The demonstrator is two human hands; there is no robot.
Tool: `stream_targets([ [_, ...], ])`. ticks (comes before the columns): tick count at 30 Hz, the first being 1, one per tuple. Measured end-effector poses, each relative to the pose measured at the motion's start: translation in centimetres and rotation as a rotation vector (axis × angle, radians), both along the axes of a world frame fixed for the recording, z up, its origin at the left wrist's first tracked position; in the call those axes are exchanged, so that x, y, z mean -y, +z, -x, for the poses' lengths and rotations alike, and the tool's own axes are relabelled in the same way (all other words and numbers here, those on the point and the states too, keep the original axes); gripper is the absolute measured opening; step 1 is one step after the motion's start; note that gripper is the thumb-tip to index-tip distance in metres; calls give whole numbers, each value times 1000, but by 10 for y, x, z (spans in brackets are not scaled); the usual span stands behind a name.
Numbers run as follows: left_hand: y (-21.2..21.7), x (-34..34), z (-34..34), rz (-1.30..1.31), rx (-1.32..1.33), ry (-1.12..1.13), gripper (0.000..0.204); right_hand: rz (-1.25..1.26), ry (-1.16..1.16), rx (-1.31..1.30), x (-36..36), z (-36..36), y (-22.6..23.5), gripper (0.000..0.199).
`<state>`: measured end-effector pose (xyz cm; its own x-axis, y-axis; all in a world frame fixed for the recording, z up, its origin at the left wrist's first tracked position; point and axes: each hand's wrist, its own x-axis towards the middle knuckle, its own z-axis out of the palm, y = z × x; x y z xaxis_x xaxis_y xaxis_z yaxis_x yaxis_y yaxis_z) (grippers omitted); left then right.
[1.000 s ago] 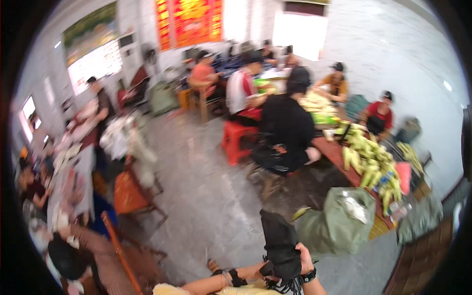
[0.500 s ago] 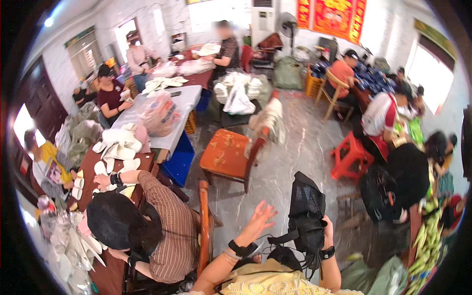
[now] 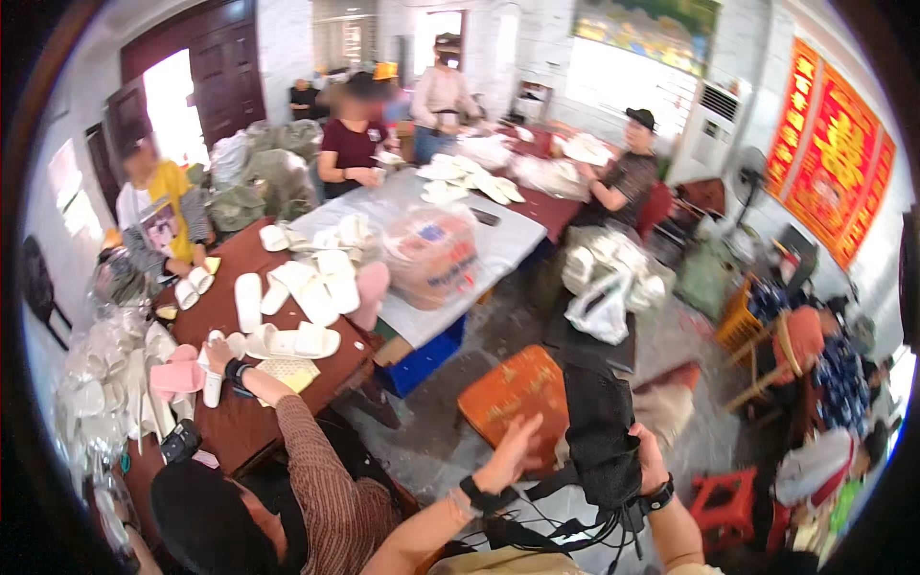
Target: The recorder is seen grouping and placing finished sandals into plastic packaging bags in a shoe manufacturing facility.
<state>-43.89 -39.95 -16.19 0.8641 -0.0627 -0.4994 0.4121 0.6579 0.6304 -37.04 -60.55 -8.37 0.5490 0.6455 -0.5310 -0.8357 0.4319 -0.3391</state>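
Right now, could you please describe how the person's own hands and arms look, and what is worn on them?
The left hand wears no glove; a wide black band is at its wrist, beside what looks like a thin pale bracelet. The right hand is also without a glove, with another black band at its wrist. The forearms show no sleeves.

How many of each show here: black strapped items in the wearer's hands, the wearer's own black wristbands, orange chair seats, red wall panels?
Black strapped item: 1
Black wristbands: 2
Orange chair seat: 1
Red wall panels: 3
Total: 7
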Motion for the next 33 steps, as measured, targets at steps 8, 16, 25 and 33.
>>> stream_targets([
  [8,-131,-43,-14,-545,368,-35,81,-4,519,-20,-169,-151,6,41],
  [16,21,-102,-28,-93,371,18,46,199,620,325,-273,-213,23,33],
  [25,-8,-207,-55,-510,119,-47,43,508,471,410,-296,-324,114,15],
  [33,5,-297,-207,-689,180,-21,38,313,190,588,-326,-411,200,40],
])
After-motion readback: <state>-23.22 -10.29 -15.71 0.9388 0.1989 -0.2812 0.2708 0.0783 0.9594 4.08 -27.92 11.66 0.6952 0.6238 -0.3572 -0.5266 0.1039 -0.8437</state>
